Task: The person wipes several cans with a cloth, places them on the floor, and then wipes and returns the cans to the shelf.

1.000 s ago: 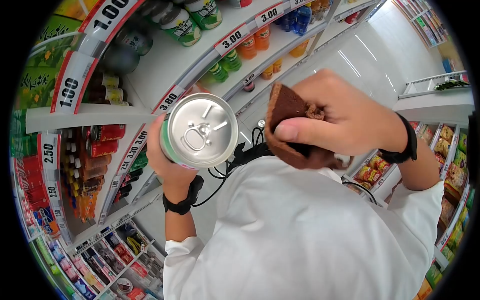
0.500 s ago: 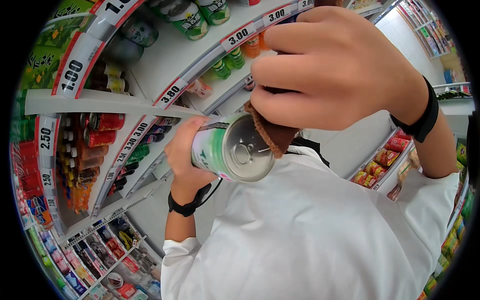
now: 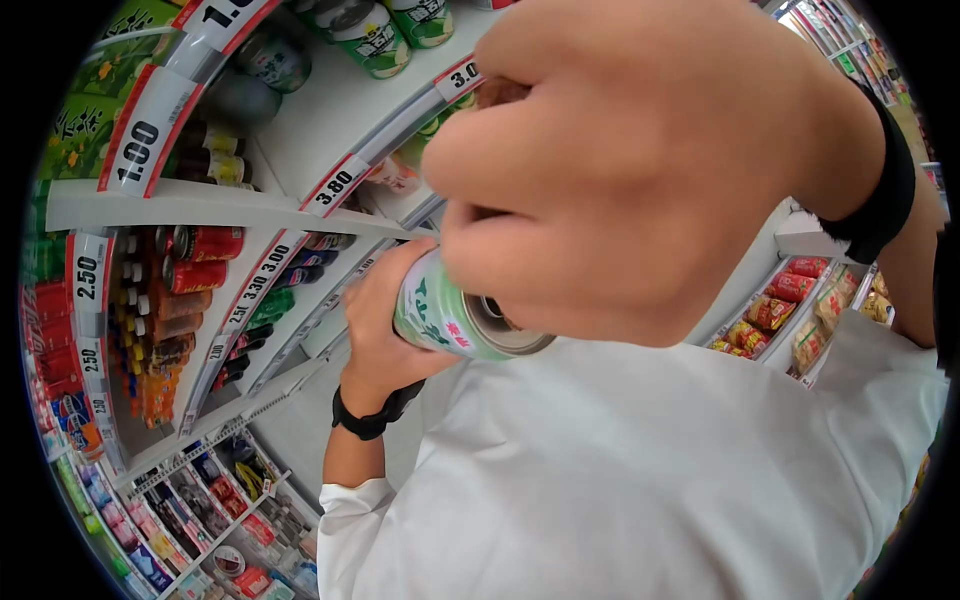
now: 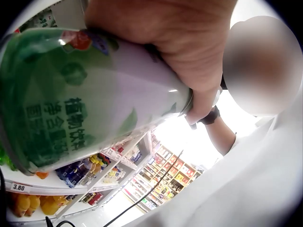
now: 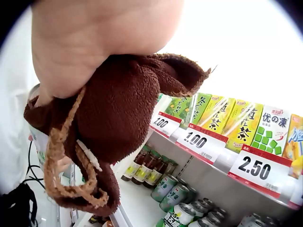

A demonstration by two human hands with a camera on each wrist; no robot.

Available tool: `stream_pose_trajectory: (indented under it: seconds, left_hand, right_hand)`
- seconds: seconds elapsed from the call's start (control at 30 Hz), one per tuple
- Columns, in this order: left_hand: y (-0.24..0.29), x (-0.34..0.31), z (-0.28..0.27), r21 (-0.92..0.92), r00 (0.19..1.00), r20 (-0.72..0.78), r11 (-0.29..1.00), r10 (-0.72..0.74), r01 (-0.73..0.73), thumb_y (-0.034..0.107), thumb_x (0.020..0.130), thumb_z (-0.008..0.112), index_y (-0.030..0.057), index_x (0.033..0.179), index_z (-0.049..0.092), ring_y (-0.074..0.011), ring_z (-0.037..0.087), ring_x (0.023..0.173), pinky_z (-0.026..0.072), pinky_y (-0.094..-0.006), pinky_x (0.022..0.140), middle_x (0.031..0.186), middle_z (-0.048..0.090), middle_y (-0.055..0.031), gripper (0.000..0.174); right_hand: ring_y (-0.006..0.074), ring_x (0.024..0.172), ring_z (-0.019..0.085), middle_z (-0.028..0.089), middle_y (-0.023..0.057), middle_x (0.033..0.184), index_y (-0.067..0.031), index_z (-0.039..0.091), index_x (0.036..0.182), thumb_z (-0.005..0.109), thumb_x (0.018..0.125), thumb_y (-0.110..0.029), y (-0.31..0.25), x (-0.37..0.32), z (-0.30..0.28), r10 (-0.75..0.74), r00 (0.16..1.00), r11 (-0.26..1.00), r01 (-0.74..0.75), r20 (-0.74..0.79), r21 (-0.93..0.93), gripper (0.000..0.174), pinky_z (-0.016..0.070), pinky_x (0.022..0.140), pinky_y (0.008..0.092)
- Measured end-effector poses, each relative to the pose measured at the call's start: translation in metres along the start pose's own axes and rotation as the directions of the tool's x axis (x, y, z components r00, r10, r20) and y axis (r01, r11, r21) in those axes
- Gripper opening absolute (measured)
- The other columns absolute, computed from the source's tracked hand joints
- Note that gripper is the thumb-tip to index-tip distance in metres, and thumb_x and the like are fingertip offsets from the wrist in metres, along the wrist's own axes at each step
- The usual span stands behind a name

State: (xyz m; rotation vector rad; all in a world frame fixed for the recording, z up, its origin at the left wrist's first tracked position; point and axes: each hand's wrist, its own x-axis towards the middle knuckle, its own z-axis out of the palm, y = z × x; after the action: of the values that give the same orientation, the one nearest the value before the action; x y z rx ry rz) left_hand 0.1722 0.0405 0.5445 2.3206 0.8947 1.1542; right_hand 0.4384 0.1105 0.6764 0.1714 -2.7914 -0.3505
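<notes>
A metal drink can (image 3: 440,310) is near the middle of the head view, tilted, with its top end toward the right. It is a smooth, shiny cylinder, pale green and white, with green and pink printed characters; in the left wrist view its lower part is darker green. The left hand (image 3: 382,322) grips it with the fingers curled around its side.

The right hand (image 3: 640,175), large in the upper right of the head view, is closed around a brown cloth (image 5: 118,111) and covers part of the can's top. The cloth is soft and fuzzy, folded in rounded lobes, and its lighter brown edge is rough and frayed. How much of it touches the lid, I cannot tell.

Each wrist has a black band, and a white shirt (image 3: 630,475) with soft creases fills the bottom of the head view. At upper left, a smooth white shelf (image 3: 320,110) bears green cans (image 3: 370,40); red cans (image 3: 203,260) lie lower. Shiny snack packets (image 3: 770,312) are at the right. In the right wrist view, yellow drink boxes (image 5: 241,124) stand above red-edged price labels (image 5: 203,142).
</notes>
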Motion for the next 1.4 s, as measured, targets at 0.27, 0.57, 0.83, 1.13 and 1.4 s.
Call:
stream_pose_trajectory:
  seconds: [0.27, 0.57, 0.83, 1.13, 1.4]
  left_hand:
    - [-0.002, -0.006, 0.002, -0.142, 0.979, 0.170, 0.980, -0.116, 0.140, 0.027, 0.053, 0.090, -0.0015, 0.121, 0.059, -0.0322, 0.069, 0.091, 0.0537, -0.0359, 0.081, 0.109, 0.067, -0.0184, 0.080]
    - [-0.004, -0.012, 0.010, -0.146, 0.962, 0.201, 0.965, -0.187, 0.218, 0.022, 0.052, 0.089, 0.0000, 0.120, 0.059, -0.0332, 0.069, 0.089, 0.0548, -0.0365, 0.079, 0.105, 0.068, -0.0191, 0.078]
    - [-0.008, -0.021, 0.010, -0.163, 0.947, 0.203, 0.945, -0.250, 0.285, 0.021, 0.051, 0.089, -0.0002, 0.118, 0.059, -0.0330, 0.070, 0.088, 0.0551, -0.0376, 0.079, 0.103, 0.069, -0.0177, 0.076]
    - [-0.007, -0.015, 0.007, -0.098, 0.959, 0.125, 0.959, -0.254, 0.267, 0.029, 0.053, 0.092, -0.0019, 0.118, 0.059, -0.0304, 0.071, 0.090, 0.0554, -0.0358, 0.080, 0.104, 0.069, -0.0176, 0.080]
    - [-0.012, -0.018, 0.009, -0.055, 0.972, -0.012, 0.971, -0.233, 0.232, 0.027, 0.057, 0.093, -0.0028, 0.124, 0.054, -0.0305, 0.071, 0.092, 0.0553, -0.0365, 0.082, 0.106, 0.068, -0.0191, 0.083]
  right_hand:
    - [0.0188, 0.056, 0.052, 0.053, 0.0030, 0.074, -0.0062, 0.061, 0.078, 0.072, 0.068, -0.014, 0.007, -0.001, 0.009, -0.087, 0.996, 0.996, 0.088, -0.002, 0.023, 0.017, 0.0378, 0.042, 0.0310]
    - [0.0157, 0.053, 0.051, 0.055, 0.0024, 0.080, -0.0073, 0.060, 0.080, 0.069, 0.069, -0.012, -0.010, -0.016, 0.036, 0.107, 0.993, 0.988, -0.100, -0.058, 0.118, 0.014, 0.0351, 0.038, 0.0285]
    - [0.0147, 0.054, 0.054, 0.064, 0.0011, 0.101, -0.0163, 0.064, 0.119, 0.078, 0.067, -0.017, -0.028, -0.016, 0.050, 0.405, 0.912, 0.853, -0.352, -0.064, 0.385, 0.054, 0.0396, 0.041, 0.0288]
    - [0.0275, 0.076, 0.065, 0.067, 0.0079, 0.103, -0.0122, 0.064, 0.122, 0.079, 0.070, -0.015, -0.040, -0.001, 0.050, 0.623, 0.773, 0.520, -0.522, 0.117, 0.676, 0.055, 0.0530, 0.063, 0.0351]
    - [0.0305, 0.087, 0.068, 0.069, 0.0190, 0.097, 0.0003, 0.070, 0.103, 0.069, 0.075, -0.023, -0.047, 0.019, 0.057, 0.853, 0.471, 0.061, -0.517, 0.224, 0.854, 0.037, 0.0545, 0.079, 0.0349]
